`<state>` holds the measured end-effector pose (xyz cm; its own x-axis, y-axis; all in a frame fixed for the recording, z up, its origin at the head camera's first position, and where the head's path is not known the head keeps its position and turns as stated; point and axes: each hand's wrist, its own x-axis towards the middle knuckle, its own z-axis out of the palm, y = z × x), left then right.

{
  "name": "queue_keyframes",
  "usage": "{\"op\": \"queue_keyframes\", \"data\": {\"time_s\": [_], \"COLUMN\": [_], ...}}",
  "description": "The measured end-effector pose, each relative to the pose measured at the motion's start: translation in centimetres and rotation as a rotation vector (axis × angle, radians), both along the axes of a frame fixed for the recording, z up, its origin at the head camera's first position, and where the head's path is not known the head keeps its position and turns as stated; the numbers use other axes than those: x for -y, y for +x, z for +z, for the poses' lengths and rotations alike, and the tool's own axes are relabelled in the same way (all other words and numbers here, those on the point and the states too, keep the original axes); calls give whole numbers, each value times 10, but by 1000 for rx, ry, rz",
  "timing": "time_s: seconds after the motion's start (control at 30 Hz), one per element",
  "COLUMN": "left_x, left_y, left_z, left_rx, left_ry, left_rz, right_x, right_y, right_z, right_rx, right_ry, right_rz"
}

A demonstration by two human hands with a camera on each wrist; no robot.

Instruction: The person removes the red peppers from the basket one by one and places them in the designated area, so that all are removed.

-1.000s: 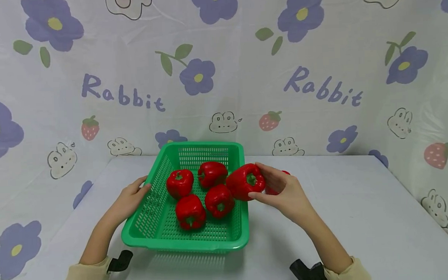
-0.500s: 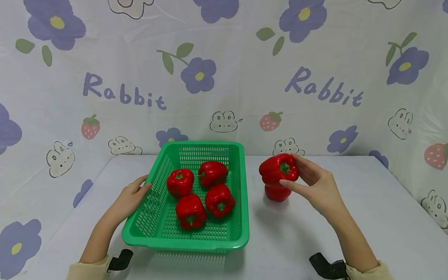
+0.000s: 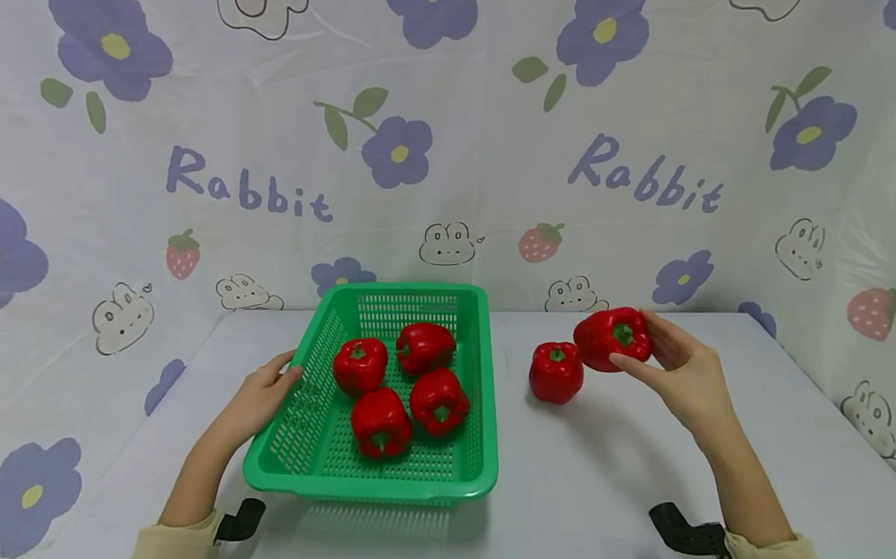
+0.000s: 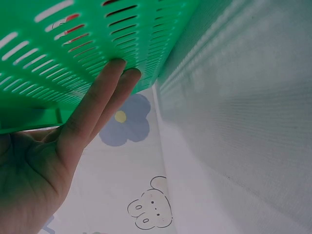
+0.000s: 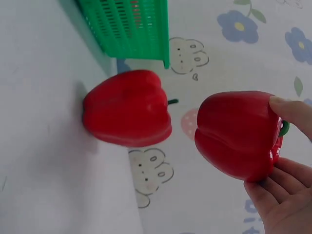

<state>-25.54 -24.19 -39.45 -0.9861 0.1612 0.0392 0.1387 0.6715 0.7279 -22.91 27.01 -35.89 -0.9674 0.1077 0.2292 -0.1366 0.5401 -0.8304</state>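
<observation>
My right hand [image 3: 688,381] holds a red bell pepper [image 3: 604,341] above the table, thumb on one side and fingers on the other, its green stem towards the palm. Just left of it a second red bell pepper [image 3: 555,373] stands upright on the table, stem up; the right wrist view shows a gap between the two. My left hand [image 3: 261,396] grips the left rim of a green plastic basket [image 3: 370,490], thumb over the edge. Two of its fingers [image 4: 100,95] lie straight along the slotted outer wall. Several red bell peppers [image 3: 379,424] lie inside the basket.
The basket stands left of centre on a white table [image 3: 762,432]. Behind the table hangs a pale curtain [image 3: 488,169] printed with flowers, rabbits and strawberries. A black wrist mount [image 3: 684,532] sits at the right cuff, another at the left.
My right hand has carried its bell pepper from over the basket's right edge to the right, past the pepper standing on the table. My left hand and the basket have stayed put.
</observation>
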Motion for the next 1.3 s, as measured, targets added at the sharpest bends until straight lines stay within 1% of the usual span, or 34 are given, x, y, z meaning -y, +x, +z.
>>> {"op": "queue_keyframes", "data": {"time_s": [0.17,0.37,0.53,0.87,1.13,1.3], "left_x": [0,0,0,-1,-1,-2], "left_y": [0,0,-1,-1,0,1], "left_z": [0,0,0,1,1,1], "left_rx": [1,2,1,-3,-4,-2], "left_ry": [10,11,9,-3,-9,1], "left_rz": [-2,-4,-2,-1,3,2], "right_x": [-10,-17,-18,-20,-21,-20], "right_y": [-1,-6,-11,-17,-22,-24], "right_z": [-7,-19,-29,-48,-57,-59], "right_rx": [-6,62,102,177,224,227], "right_ry": [-11,22,26,68,89,111], "right_rz": [-26,-53,-45,-53,-32,-21]}}
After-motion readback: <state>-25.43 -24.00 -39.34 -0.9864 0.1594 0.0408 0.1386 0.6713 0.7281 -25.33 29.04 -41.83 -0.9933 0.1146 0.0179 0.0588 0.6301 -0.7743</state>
